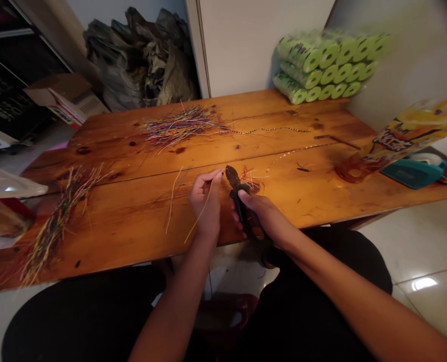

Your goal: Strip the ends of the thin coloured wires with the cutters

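Note:
My left hand [207, 201] pinches a thin yellow wire [201, 215] near one end, and its tail hangs down past the wrist. In my right hand [259, 211] is a pair of dark pliers [233, 177], gripped by the handles, with the jaws close to my left fingertips. Whether the jaws touch the wire I cannot tell. Behind the pliers lies a small heap of short red and white wire pieces [251, 178]. A loose pale wire [174, 198] rests on the wood left of my left hand.
On the wooden table [133, 226] lie a far bundle of coloured wires [182, 125] and another wire bundle [58, 226] at left. A large drink bottle [389, 143] and teal container [415, 171] stand right. Green-wrapped rolls [321, 65] are stacked behind; bags [144, 60] lie beyond.

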The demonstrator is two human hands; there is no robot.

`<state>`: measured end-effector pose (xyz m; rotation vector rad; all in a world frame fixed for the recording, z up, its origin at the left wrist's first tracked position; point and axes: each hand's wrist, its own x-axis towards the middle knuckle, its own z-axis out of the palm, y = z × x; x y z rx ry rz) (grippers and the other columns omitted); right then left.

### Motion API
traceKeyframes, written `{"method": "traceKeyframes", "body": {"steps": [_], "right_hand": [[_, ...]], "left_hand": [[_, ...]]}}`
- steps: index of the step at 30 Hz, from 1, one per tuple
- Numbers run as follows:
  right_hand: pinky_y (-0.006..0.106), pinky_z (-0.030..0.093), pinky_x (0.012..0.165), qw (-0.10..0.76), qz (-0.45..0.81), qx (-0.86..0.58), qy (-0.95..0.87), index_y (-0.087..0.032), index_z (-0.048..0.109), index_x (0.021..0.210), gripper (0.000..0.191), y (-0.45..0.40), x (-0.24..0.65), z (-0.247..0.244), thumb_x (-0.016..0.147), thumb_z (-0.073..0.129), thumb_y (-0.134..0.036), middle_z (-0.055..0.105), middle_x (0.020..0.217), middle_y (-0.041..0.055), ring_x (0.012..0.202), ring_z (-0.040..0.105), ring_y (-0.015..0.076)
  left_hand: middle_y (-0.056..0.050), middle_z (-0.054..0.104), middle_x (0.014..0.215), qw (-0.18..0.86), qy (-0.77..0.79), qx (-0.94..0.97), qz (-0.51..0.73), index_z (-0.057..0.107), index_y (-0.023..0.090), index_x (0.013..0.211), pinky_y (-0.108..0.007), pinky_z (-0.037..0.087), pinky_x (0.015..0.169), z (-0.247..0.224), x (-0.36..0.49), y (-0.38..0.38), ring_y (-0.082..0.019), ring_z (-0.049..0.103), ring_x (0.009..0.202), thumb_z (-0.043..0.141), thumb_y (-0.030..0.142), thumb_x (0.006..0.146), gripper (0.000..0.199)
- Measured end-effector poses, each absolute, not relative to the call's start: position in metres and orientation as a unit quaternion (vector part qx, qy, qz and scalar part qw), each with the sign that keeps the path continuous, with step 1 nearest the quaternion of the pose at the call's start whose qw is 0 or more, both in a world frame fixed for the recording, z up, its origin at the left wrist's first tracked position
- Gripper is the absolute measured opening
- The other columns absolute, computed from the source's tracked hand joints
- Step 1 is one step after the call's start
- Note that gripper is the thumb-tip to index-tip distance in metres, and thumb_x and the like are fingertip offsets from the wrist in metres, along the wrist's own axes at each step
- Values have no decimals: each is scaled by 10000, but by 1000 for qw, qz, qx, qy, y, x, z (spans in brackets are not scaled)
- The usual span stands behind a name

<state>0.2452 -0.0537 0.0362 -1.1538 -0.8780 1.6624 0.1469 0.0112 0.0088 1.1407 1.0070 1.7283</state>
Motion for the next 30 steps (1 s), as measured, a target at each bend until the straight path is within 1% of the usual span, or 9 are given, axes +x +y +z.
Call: {"method": "traceKeyframes", "body": {"steps": [4,6,10,13,17,23,26,30], "right_hand": [[227,422,432,447,700,-442,-338,-181,537,740,396,-52,245,30,838,480,-561,535,613,-3,480,492,102],[234,438,446,442,709,-440,-330,-183,547,754,400,-50,245,29,836,480,-569,549,616,1,492,512,110],[258,470,492,416,715,-452,-333,-177,570,744,429,-48,247,29,835,471,-585,611,685,45,542,567,136],[283,488,528,409,719,-450,-337,-178,583,726,459,-47,249,27,828,465,-609,623,697,60,555,583,149],[293,515,568,435,727,-432,-308,-189,581,788,393,-46,251,25,840,484,-567,626,751,48,592,587,145],[262,523,562,457,737,-417,-274,-172,616,867,366,-45,257,35,871,470,-507,636,778,52,606,583,131],[263,534,575,462,737,-418,-263,-167,635,864,372,-46,259,40,878,465,-497,651,798,56,601,587,128],[282,551,646,504,718,-389,-281,-174,653,900,311,-48,263,42,861,515,-450,675,949,74,702,630,150]], "left_hand": [[-10,706,870,417,396,460,676,664,201,798,-301,481,880,12,147,8,-130,651,879,621,241,779,62],[-11,706,894,421,403,461,669,664,204,813,-309,477,894,13,147,7,-136,647,905,615,247,783,71],[-18,702,923,430,405,439,677,653,204,831,-313,477,887,10,146,10,-143,644,918,606,276,788,96],[-21,697,912,430,402,417,692,643,201,831,-297,473,873,7,145,15,-133,644,891,616,284,777,102],[-23,688,918,442,410,393,694,630,201,839,-282,469,847,4,145,19,-127,640,888,616,301,768,124],[-17,683,902,475,402,366,692,622,205,848,-266,472,807,6,144,19,-117,641,857,625,300,754,133],[-16,686,887,480,395,380,686,635,207,833,-267,476,822,5,144,19,-118,640,856,645,288,740,124],[-18,694,912,483,400,412,661,670,211,828,-291,458,887,2,145,19,-133,633,910,645,294,746,119]]}}
